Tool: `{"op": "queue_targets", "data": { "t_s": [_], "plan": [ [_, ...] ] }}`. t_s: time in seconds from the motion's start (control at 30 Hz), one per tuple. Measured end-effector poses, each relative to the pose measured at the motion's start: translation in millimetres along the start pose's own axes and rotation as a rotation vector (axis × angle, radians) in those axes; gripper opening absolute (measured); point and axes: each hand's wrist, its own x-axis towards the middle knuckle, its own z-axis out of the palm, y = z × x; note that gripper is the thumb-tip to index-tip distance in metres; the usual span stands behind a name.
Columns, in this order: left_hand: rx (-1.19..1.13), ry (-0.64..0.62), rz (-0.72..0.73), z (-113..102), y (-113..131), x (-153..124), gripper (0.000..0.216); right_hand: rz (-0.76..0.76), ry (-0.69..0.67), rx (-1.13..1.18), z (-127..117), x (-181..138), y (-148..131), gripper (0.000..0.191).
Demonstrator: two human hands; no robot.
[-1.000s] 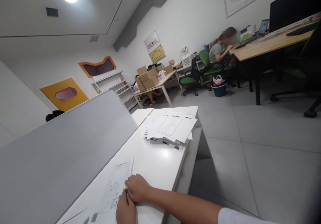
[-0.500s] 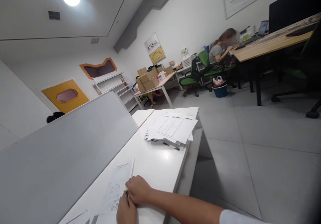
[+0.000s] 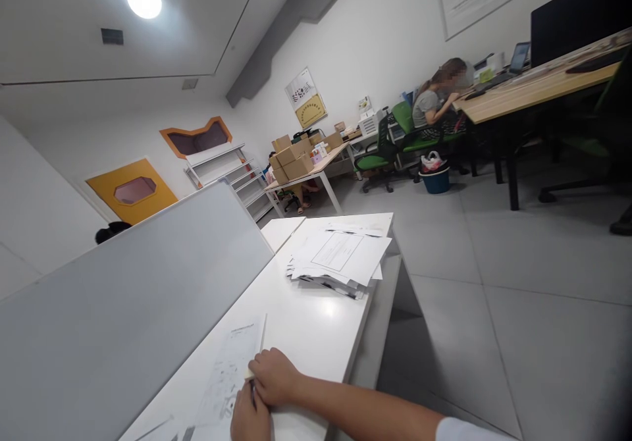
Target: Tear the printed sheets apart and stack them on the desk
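Observation:
Printed paper (image 3: 228, 362) lies on the white desk at the lower middle, its right edge slightly raised. My right hand (image 3: 274, 376) reaches in from the right and closes its fingers over that edge. Directly below it is my left hand (image 3: 251, 416), closed and touching the right one. A small dark thing shows between the two hands, too covered to name. A pale cream bit peeks out by the right fingertips. More sheets (image 3: 160, 430) lie at the bottom left, partly cut off by the frame.
A loose stack of papers (image 3: 340, 257) sits farther along the white desk (image 3: 301, 326). A grey partition (image 3: 148, 316) runs along the desk's left side. Beyond are cardboard boxes (image 3: 293, 159) on a table, a blue bucket (image 3: 435, 179) and a seated person (image 3: 434, 102) at a wooden desk.
The view has shifted very slightly, so everything sits a little lower and to the right. Both hands keep the same grip at the paper's edge.

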Motion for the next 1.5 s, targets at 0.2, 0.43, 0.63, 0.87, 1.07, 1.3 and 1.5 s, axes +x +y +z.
{"op": "queue_targets", "data": {
  "t_s": [0.2, 0.43, 0.63, 0.87, 1.07, 1.3, 1.5],
  "plan": [
    [-0.005, -0.006, -0.008, -1.0, 3.1, -0.4, 0.057, -0.004, -0.015, -0.006, -4.3, -0.4, -1.2, 0.024],
    [0.011, 0.015, -0.026, 1.2, 2.2, -1.0, 0.054, 0.0, -0.007, -0.003, -3.5, -2.0, -1.6, 0.023],
    [0.011, 0.016, -0.018, 1.5, 1.8, -0.5, 0.056, 0.002, -0.015, 0.006, -3.1, -1.6, -0.9, 0.024],
    [0.002, 0.036, -0.004, 2.5, 1.1, -0.4, 0.056, 0.008, -0.019, 0.004, -4.6, -1.9, -1.7, 0.023],
    [-0.01, -0.004, -0.009, 0.6, 2.0, -1.1, 0.057, 0.002, -0.01, 0.009, -1.5, -2.2, -1.2, 0.022],
    [0.013, 0.01, -0.012, 5.3, -1.0, 0.8, 0.057, 0.003, 0.028, 0.012, -2.0, -1.1, -0.8, 0.025],
    [-0.087, -0.027, 0.095, 13.2, -3.5, 1.1, 0.06, -0.018, 0.117, -0.036, 1.6, -1.8, 0.9, 0.02]
  ]
}}
